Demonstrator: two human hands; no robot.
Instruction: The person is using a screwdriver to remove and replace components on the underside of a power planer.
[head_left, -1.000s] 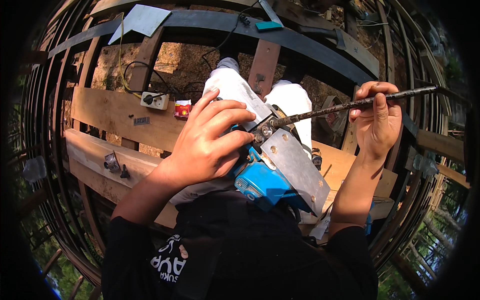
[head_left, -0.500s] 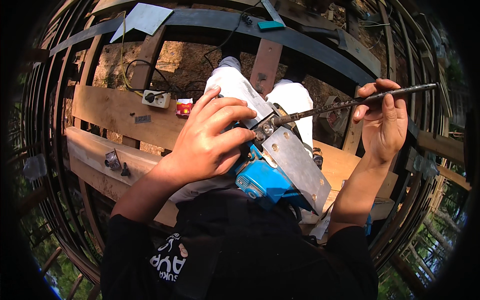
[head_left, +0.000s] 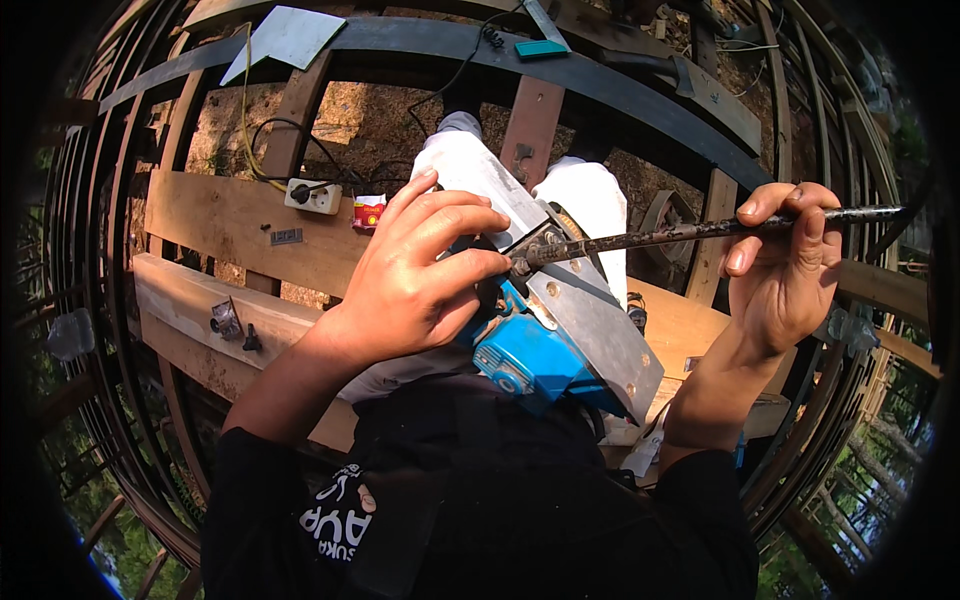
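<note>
A blue electric planer [head_left: 530, 365] lies on my lap, its grey metal sole [head_left: 605, 335] turned up. My left hand [head_left: 415, 265] grips the planer's body from the left, fingertips and thumb pressed beside the opening in the sole. A long dark rod-shaped wrench [head_left: 640, 240], its finish worn, runs from that opening out to the right. Its head sits at the bolts there; whether it is seated on one I cannot tell. Near the wrench's far end, my right hand [head_left: 785, 270] pinches the shaft between thumb and fingers, palm turned up.
Wooden planks [head_left: 230, 235] and beams surround my legs. On the left plank are a white power socket [head_left: 313, 197], a red packet [head_left: 368, 211] and a small metal plate [head_left: 286, 237]. Farther off lie a hammer-like tool [head_left: 665, 68], a teal-edged piece [head_left: 541, 49] and a pale sheet [head_left: 295, 40].
My right hand has swung the wrench's outer end nearer to me and farther right. The left hand stays on the planer, which has shifted only slightly.
</note>
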